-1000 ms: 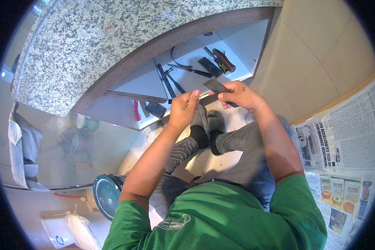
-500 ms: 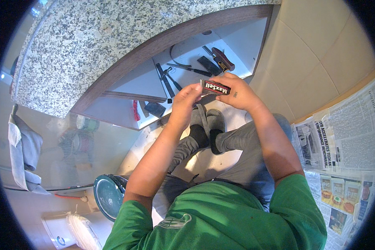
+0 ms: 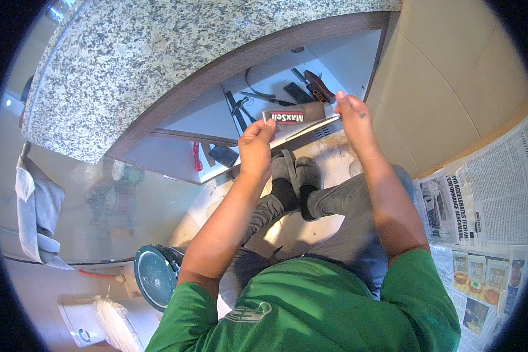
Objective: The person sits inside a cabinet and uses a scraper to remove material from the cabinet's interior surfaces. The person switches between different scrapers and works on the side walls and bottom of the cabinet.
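I sit on the floor with both arms stretched forward. My left hand [image 3: 257,139] pinches the left end of a flat dark pack with a red and white label [image 3: 293,115], held level above my feet. My right hand [image 3: 352,117] is at the pack's right end, its fingertips closed on a thin pale strip [image 3: 312,126] that runs slantwise just under the pack. Whether the strip comes out of the pack I cannot tell. My feet in dark socks [image 3: 293,176] lie below the hands.
An open white drawer [image 3: 276,88] under a speckled stone counter [image 3: 135,53] holds pliers, a screwdriver and other tools. Newspaper sheets [image 3: 481,193] cover the floor on the right. A round teal object [image 3: 152,276] and a white cloth [image 3: 38,211] are on the left.
The pack has turned its labelled face up and risen toward the drawer. My hands have moved apart, the right one drawing off to the right with the thin strip.
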The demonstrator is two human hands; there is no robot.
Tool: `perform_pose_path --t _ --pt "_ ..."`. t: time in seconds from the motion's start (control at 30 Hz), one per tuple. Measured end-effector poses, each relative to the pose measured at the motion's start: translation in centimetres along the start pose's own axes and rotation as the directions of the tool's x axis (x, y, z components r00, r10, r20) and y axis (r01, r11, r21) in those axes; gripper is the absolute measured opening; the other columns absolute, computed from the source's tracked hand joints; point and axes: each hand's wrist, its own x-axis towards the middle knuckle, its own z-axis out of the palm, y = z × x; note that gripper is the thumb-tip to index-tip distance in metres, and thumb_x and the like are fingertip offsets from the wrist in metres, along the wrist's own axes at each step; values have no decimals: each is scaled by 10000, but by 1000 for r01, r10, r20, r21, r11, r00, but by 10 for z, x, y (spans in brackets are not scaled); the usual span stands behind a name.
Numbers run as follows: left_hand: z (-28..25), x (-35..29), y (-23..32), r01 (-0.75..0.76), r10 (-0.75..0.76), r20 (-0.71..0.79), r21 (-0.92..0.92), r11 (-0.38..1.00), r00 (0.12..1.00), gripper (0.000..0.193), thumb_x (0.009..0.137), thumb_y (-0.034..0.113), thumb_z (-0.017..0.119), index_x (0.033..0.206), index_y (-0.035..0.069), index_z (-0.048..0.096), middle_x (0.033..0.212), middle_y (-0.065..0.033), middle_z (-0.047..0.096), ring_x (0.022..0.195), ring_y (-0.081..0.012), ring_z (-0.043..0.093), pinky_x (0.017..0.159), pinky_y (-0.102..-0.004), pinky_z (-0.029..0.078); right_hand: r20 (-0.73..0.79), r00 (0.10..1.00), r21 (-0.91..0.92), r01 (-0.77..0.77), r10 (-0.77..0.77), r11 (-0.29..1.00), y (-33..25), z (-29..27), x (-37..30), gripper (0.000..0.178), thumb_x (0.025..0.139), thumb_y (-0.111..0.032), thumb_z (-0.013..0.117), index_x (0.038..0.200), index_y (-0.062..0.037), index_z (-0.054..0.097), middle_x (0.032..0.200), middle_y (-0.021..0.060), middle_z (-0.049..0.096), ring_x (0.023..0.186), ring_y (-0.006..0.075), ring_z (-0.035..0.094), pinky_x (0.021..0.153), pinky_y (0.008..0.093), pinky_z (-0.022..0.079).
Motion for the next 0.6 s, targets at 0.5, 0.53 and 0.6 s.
perform_pose_path --t 0.5,0.53,0.6 --pt "37 -19 7 -28 30 56 -40 999 998 205 959 250 739 897 59 699 905 -33 706 831 -122 593 826 -287 462 549 790 576 -595 275 560 -20 8 -16 303 987 -375 695 1065 -86 646 806 18 639 729 141 624 666 297 498" --pt "41 -21 11 -32 34 61 -26 999 998 218 968 261 728 897 58 697 886 -29 696 821 -122 588 819 -289 460 551 799 593 -578 240 560 -18 7 -14 297 979 -369 709 1033 -82 659 800 22 649 728 143 629 661 293 498" --pt "47 -24 15 -41 41 70 1 999 997 245 986 284 705 897 55 692 848 -21 676 801 -121 579 804 -292 457 554 815 627 -543 171 559 -15 4 -11 289 962 -358 736 970 -74 684 788 30 669 725 148 639 652 286 498"
